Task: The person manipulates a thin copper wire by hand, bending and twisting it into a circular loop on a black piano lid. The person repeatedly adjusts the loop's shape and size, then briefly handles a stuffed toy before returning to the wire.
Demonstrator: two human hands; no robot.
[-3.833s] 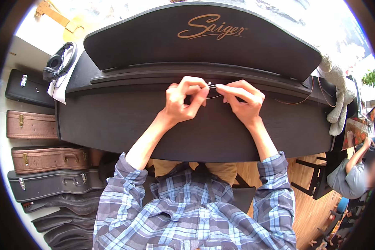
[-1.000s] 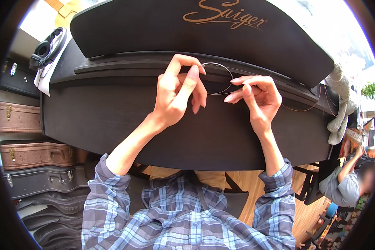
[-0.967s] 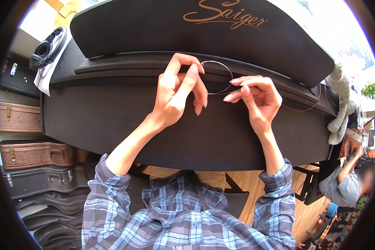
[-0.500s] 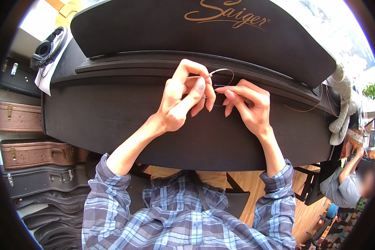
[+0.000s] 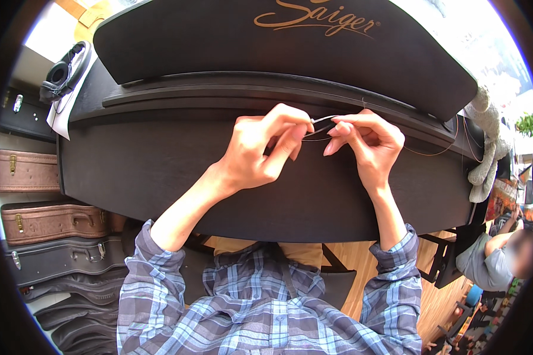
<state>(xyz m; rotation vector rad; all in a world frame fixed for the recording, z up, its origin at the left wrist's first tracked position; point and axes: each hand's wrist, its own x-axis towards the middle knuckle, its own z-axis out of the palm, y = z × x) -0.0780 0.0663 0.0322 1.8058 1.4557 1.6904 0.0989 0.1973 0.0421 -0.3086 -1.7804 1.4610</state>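
a closed dark digital piano (image 5: 231, 171) fills most of the view, its shut lid serving as the surface, with a raised music rest (image 5: 278, 47) standing along the far edge. the person, in a blue plaid shirt (image 5: 266, 313), sits at the near edge, both bare forearms reaching over the lid toward its far middle. off the left edge of the surface, on the floor, lie stacked instrument cases: a tan one (image 5: 23, 170), a brown one (image 5: 50, 220) and a dark grey one (image 5: 59, 257). at the far left corner of the surface rest black headphones (image 5: 65, 71) on a sheet of white paper (image 5: 62, 109). off the right edge another person (image 5: 497, 257) sits low on the wooden floor, and a pale plush toy (image 5: 485, 148) hangs near the far right corner. the left hand (image 5: 260, 148) and the right hand (image 5: 367, 139) are close together above the lid near its far edge, fingertips almost meeting. between them runs a thin metal string (image 5: 323, 120), coiled into a small loop that is hard to make out; the left thumb and forefinger are pressed together on one part of it, and the right thumb and forefinger pinch it just beside them. a fine coppery strand (image 5: 438, 152) trails from the right hand toward the right edge of the surface.
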